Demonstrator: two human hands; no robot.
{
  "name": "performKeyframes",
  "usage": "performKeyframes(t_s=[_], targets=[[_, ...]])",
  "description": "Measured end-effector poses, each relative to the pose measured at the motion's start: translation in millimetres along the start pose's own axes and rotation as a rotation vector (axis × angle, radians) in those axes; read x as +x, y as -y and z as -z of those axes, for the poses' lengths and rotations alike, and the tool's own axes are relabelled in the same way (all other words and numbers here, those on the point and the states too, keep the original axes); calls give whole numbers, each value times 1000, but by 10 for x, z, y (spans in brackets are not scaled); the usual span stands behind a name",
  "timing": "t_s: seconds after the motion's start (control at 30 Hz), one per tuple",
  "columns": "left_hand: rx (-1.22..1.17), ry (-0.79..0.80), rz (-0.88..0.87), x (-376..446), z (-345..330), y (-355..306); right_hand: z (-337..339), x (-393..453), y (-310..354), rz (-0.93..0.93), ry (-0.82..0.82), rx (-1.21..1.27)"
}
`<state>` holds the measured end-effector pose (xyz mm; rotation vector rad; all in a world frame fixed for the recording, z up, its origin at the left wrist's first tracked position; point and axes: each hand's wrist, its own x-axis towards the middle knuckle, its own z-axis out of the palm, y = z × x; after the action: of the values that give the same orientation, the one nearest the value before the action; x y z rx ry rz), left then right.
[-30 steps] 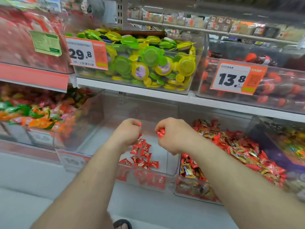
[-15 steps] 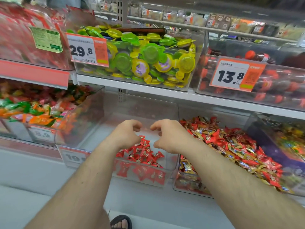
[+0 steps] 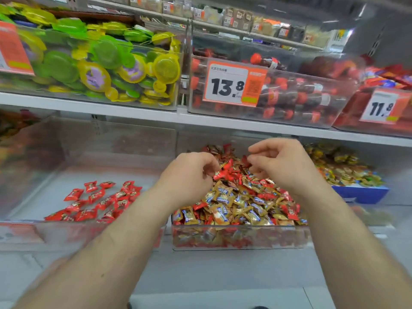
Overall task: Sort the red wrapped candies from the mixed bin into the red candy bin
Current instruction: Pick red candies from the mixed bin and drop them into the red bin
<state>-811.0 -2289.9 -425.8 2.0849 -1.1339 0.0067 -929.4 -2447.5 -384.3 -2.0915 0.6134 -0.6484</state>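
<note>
Both forearms come up from the bottom of the frame to mid-frame; left hand and right hand hover over the mixed bin, fingers loosely curled, tips just above the pile; cannot tell whether either is pinching a wrapper, blur hides it; the hands cover the bin's back half; mixed bin, lower centre, clear plastic, heaped with gold wrapped candies and red wrapped candies jumbled together; red candy bin, lower left, just beside it, clear, holds a thin scatter of red candies on its floor; lower right, a bin with a blue base holds yellowish wrapped sweets; shelf above: green and yellow round packs upper left, dark red-capped bottles behind the 13.8 price tag centre, 11.8 price tag on a red-filled bin right.
</note>
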Motion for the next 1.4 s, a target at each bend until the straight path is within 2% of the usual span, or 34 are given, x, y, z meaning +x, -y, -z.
performKeyframes(t_s=[0.1, 0.2, 0.33, 0.43, 0.53, 0.6, 0.67, 0.7, 0.73, 0.8, 0.9, 1.0, 1.1, 1.17, 1.27, 1.4], targets=[[335, 156, 58, 74, -184, 8, 317, 16, -307, -107, -66, -40], [638, 388, 115, 102, -297, 9, 511, 53, -603, -214, -38, -278], [607, 477, 196, 125, -396, -1, 535, 43, -716, -330, 187, -710], [553, 462, 225, 143, -388, 9, 426, -8, -762, -369, 286, -834], [380, 384, 231, 155, -287, -2, 364, -18, -828, -353, 328, -793], [149, 295, 231, 168, -227, -5, 428, 2, -831, -346, 312, -726], [-143, 207, 275, 183, -204, -4, 507, 9, -792, -329, 224, -615], [-215, 174, 300, 189, -208, -4, 530, 13, -763, -329, 166, -530], [-218, 149, 308, 200, -223, -7, 533, 14, -728, -333, 117, -451], [-71, 90, 295, 231, -271, -30, 462, 20, -663, -353, 80, -366], [162, 5, 233, 306, -359, -50, 268, 53, -635, -314, 131, -452], [297, 52, 199, 402, -499, 8, 112, 71, -689, -294, 174, -619], [426, 187, 200, 473, -619, 54, 30, 67, -694, -273, 227, -690], [439, 212, 204, 499, -656, 78, 50, 71, -694, -273, 243, -654], [418, 160, 189, 503, -656, 111, 174, 73, -697, -285, 291, -589], [359, 98, 208, 472, -562, 131, 336, 105, -665, -240, 103, -303]])
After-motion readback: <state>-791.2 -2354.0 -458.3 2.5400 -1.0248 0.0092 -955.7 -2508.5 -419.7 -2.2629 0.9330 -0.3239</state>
